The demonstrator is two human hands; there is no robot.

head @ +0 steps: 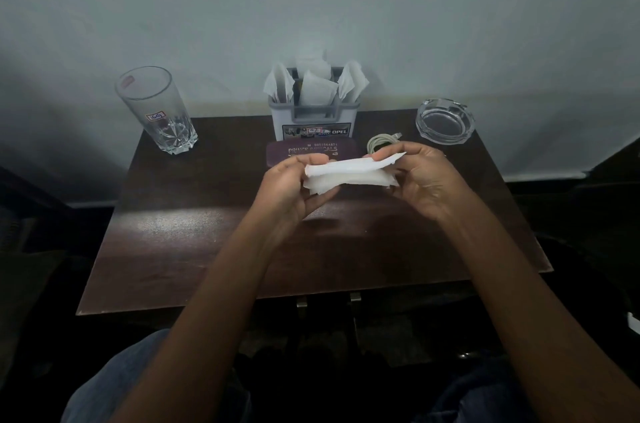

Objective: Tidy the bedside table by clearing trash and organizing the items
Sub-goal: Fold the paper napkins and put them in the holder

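Note:
A folded white tissue (pixel 349 174) is held above the middle of the dark wooden table (pixel 194 242). My left hand (pixel 292 188) grips its left end and my right hand (pixel 424 176) grips its right end. Behind the hands lies a maroon spectacle case (pixel 301 149), partly hidden by them. A coiled white cable (pixel 381 142) lies just right of the case. A grey napkin holder (pixel 313 117) with several white napkins stands at the back centre.
A tall empty drinking glass (pixel 157 111) stands at the back left corner. A glass ashtray (pixel 445 121) sits at the back right. The table stands against a pale wall. My knees in jeans show below the table's front edge.

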